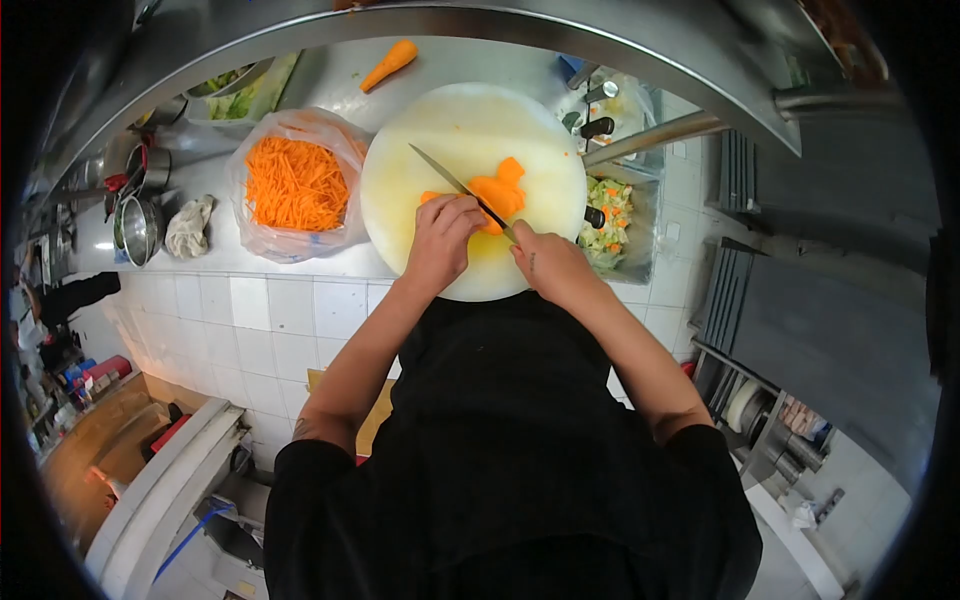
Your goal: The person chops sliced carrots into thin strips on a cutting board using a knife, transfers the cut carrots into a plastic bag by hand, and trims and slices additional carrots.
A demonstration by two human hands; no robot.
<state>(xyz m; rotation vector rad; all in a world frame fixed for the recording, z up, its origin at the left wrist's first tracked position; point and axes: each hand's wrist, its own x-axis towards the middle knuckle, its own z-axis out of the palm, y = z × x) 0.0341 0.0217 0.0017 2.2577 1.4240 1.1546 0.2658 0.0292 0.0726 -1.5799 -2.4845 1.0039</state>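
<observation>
On the round white cutting board point(420, 150), my right hand point(552, 262) is closed round the handle of a knife point(447, 174), whose blade points up and to the left. My left hand point(440, 238) presses its bent fingers on a carrot piece point(428, 196), close beside the blade. Only a little orange shows around those fingers. Cut carrot slices point(503, 190) lie overlapping to the right of the blade.
A plastic bag of shredded carrot point(297, 184) stands left of the board. Behind it lies a whole carrot point(389, 66). A crumpled cloth point(189, 228) and metal bowl point(141, 229) are farther left. Right of the board is a container of chopped vegetables point(607, 225). A metal shelf edge crosses above.
</observation>
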